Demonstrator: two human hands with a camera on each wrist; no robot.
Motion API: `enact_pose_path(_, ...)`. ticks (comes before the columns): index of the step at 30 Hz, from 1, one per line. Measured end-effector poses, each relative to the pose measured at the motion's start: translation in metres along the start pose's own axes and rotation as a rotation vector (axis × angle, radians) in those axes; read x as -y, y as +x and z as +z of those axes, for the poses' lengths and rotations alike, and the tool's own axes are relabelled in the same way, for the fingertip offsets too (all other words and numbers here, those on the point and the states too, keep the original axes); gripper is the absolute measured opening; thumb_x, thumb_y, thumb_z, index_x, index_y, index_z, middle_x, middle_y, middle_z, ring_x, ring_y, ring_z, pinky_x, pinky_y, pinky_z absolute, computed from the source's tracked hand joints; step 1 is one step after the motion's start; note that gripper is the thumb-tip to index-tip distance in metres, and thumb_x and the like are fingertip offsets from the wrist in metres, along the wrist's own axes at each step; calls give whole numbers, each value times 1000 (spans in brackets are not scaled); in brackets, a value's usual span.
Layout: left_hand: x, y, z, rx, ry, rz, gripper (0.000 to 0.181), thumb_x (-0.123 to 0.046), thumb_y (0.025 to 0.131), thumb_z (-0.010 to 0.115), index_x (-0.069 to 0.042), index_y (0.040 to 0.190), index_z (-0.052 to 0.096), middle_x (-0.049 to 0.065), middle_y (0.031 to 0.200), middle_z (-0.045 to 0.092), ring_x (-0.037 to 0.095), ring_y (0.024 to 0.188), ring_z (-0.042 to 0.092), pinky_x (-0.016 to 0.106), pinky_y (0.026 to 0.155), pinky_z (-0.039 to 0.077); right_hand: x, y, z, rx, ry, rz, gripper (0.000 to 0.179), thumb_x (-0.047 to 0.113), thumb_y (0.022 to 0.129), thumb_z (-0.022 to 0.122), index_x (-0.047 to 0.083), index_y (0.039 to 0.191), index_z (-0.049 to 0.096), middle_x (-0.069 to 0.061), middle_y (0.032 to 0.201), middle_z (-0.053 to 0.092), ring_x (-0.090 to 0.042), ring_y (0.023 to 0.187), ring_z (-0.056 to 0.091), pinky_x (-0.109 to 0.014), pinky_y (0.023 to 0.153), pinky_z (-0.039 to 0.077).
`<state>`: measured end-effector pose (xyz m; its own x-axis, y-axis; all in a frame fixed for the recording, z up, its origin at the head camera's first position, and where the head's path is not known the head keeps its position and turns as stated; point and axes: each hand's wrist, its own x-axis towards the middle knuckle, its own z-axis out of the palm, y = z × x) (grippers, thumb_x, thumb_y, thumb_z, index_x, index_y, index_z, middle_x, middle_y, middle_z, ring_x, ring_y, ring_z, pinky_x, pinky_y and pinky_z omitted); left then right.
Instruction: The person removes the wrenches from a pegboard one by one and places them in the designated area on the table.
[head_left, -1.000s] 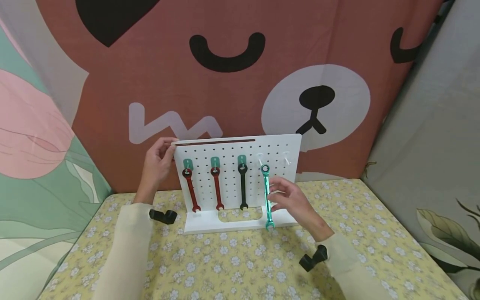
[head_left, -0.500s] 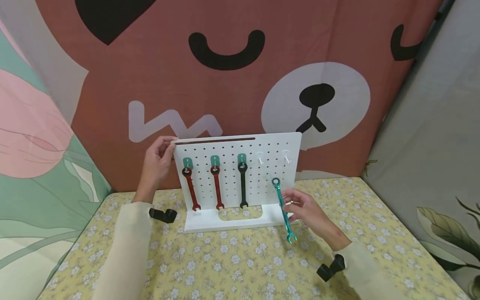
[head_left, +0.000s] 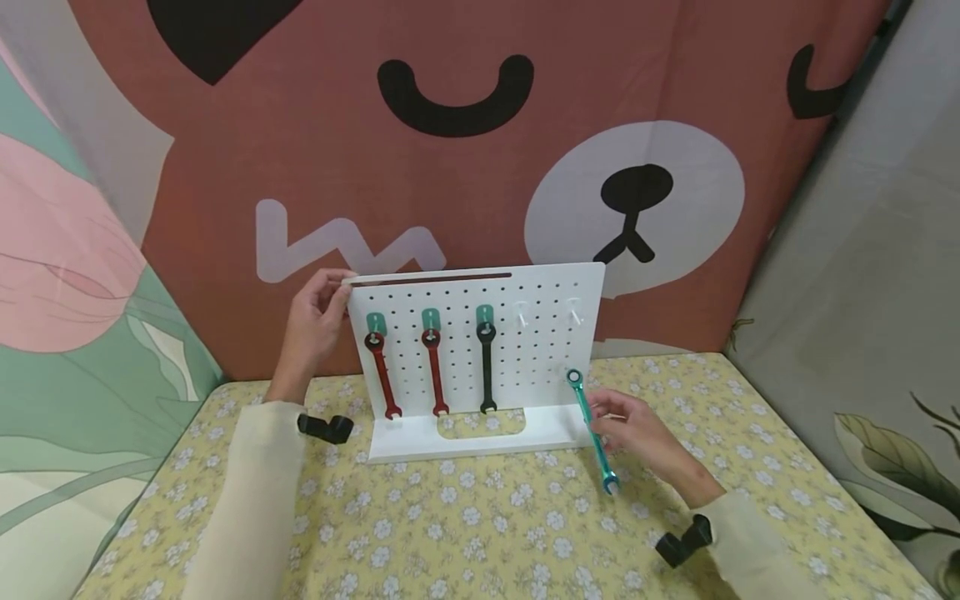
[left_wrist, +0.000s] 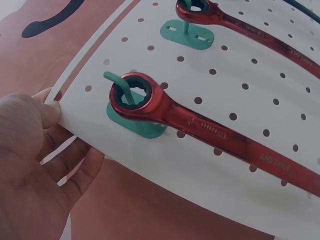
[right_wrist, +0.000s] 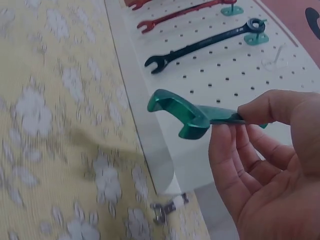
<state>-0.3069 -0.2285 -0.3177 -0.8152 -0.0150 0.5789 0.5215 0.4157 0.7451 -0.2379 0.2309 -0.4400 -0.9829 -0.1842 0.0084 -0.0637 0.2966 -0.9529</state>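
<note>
My right hand (head_left: 633,433) pinches a shiny green combination wrench (head_left: 592,433) between thumb and fingers, in front of the pegboard's right end. Its ring end points up and left; in the right wrist view its open end (right_wrist: 201,120) faces the camera. My left hand (head_left: 311,325) grips the upper left corner of the white pegboard (head_left: 540,358), thumb in front. Two red wrenches (head_left: 383,379) and a black wrench (head_left: 487,371) hang by their ring ends on green hooks (head_left: 431,318). Further right, two clear hooks (head_left: 574,312) bear nothing.
A silver wrench (right_wrist: 167,207) lies on the table beside the board's base in the right wrist view; my right hand hides it from the head view. Yellow floral cloth (head_left: 450,533) covers the table. A printed curtain (head_left: 480,192) hangs close behind the board.
My right hand has carried the green wrench off the front of a clear hook, right and down toward the board's right edge, tilting it. The left hand stays on the corner.
</note>
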Motion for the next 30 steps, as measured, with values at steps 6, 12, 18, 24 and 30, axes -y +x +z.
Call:
enact_pose_path(6,-1,0,-1,23,5,13,31,-19,111,48,-2,135,58,20,118,65,25,100,65,24,82,54,-9,2,-11,-23,-37,35,42,14,99,67,-4,135,57,-18,110,60,-26,83,64,-45,68,59)
enact_pose_path(12,-2,0,-1,15,0,12,29,-20,111,50,-3,132,60,18,115,67,24,97,65,21,79,53,-21,7,-22,-44,-134,42,43,13,101,64,-5,138,54,-18,112,60,-26,80,65,-43,67,59)
enact_pose_path(18,0,0,-1,14,8,21,29,-19,111,50,-3,133,60,19,116,66,24,98,65,23,79,55,-29,13,-33,-6,-181,35,39,10,102,59,-9,136,53,-19,107,61,-27,74,63,-46,65,57)
enact_pose_path(24,2,1,-2,20,3,25,30,-18,111,49,-2,134,59,20,117,66,24,97,65,18,77,53,-34,22,-40,32,-175,93,40,8,102,56,-9,138,52,-16,95,60,-27,71,56,-41,63,53)
enact_pose_path(30,2,1,-1,18,-1,31,30,-17,111,49,-1,134,59,21,117,66,26,97,65,18,76,53,-32,28,-43,42,-166,159,42,4,98,58,-9,137,51,-10,81,55,-21,62,43,-35,55,44)
